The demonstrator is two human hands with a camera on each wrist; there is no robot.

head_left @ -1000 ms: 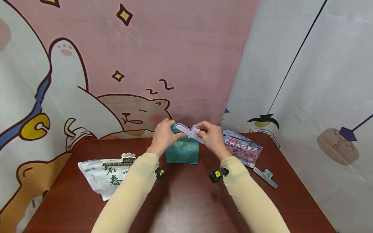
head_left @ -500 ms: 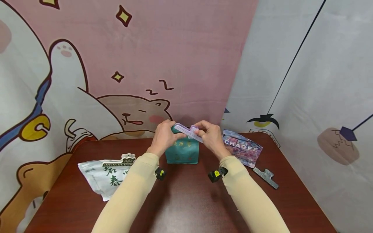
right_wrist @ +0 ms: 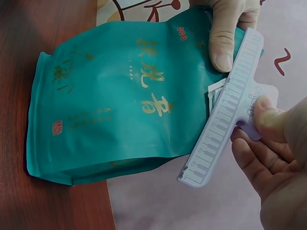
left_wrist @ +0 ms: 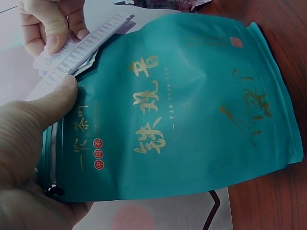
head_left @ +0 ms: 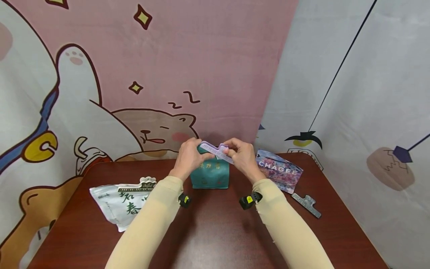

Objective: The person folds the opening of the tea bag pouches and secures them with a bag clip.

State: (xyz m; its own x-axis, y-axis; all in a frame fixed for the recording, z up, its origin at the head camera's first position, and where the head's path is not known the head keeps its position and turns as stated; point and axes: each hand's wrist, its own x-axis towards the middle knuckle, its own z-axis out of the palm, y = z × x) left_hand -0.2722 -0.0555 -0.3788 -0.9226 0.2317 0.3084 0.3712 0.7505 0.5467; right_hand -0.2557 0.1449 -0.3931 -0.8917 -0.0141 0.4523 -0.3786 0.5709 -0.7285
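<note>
A teal tea bag (head_left: 209,177) with gold characters stands upright on the table near its back edge. My left hand (head_left: 189,158) grips the bag's top at its left side, the thumb lying on the front in the left wrist view. With thumb and fingers my right hand (head_left: 246,158) pinches the handle of a lilac bag clip (right_wrist: 220,112) printed with piano keys. The clip's long bar lies slanted across the bag's top edge, close to my left thumb. A small white-and-green label or fold (right_wrist: 215,96) shows beside the bar. Whether the clip bites the bag is hidden.
On the left lies a white pouch (head_left: 115,209) with a white piano-key clip (head_left: 137,186) across its top. A colourful CHAGEE pouch (head_left: 279,170) lies at the back right, with a grey clip (head_left: 306,204) in front of it. A printed cloth (head_left: 218,74) hangs behind the table.
The lilac clip has shifted slightly left along the bag's top, and my right hand has moved a little left with it. My left hand and the bag stay nearly still.
</note>
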